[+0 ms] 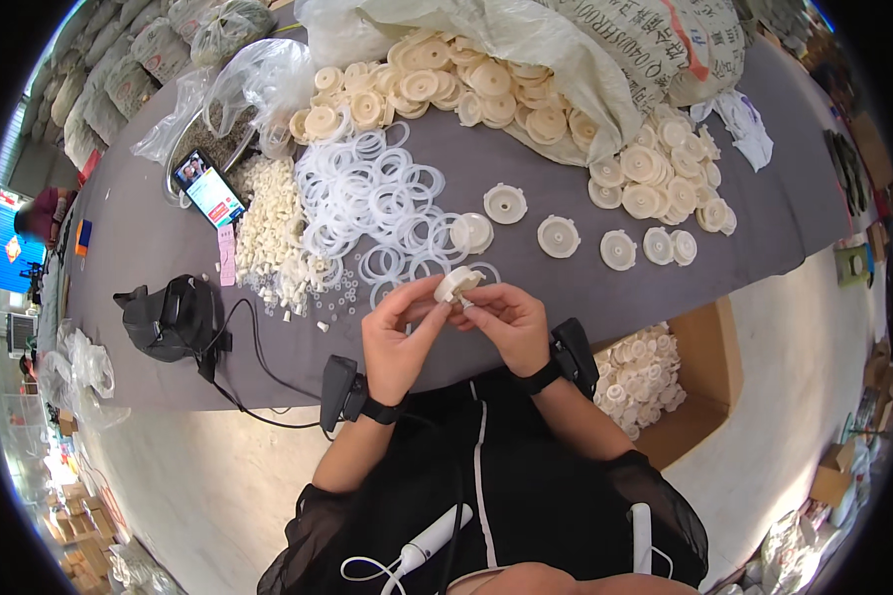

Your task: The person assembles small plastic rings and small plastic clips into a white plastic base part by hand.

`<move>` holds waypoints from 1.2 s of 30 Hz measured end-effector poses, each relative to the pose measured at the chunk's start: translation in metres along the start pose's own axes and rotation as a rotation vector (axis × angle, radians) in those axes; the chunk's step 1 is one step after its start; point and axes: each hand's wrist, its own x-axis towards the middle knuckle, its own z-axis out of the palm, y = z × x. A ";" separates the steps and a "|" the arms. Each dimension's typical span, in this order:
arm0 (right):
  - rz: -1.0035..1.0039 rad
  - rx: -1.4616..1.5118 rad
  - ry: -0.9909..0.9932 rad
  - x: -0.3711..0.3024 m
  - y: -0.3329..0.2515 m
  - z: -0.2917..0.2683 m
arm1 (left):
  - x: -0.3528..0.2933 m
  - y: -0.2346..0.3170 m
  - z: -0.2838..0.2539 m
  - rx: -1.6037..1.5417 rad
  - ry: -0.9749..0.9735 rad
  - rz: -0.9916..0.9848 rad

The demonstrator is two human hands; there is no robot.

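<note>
My left hand [400,339] is closed on the edge of a cream round plastic lid [456,284], tilted up above the table's near edge. Just below the lid, my right hand [511,325] pinches a small white plug [464,303] against its underside; whether the plug is seated in it I cannot tell. Beyond my hands lies a heap of translucent rings [367,193]. To its left is a pile of small cream plugs [266,213], with tiny clear washers [335,296] nearby. A few single lids, such as this one [559,237], lie to the right.
A woven sack [585,84] spills many lids [437,84] at the back. More lids [665,169] are heaped at right. A phone [208,188] leans at left, near a black bag [172,317] with a cable. Below the table's edge, a cardboard box [709,362] holds white pieces.
</note>
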 end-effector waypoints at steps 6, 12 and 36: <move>0.033 -0.059 0.020 -0.006 -0.001 0.007 | -0.009 0.001 -0.010 -0.026 -0.019 -0.055; 0.025 -0.331 0.067 -0.008 -0.003 0.001 | -0.014 0.001 -0.011 -0.011 -0.010 -0.061; 0.308 0.540 -0.002 0.004 0.009 -0.022 | 0.003 -0.020 -0.077 0.592 0.061 0.029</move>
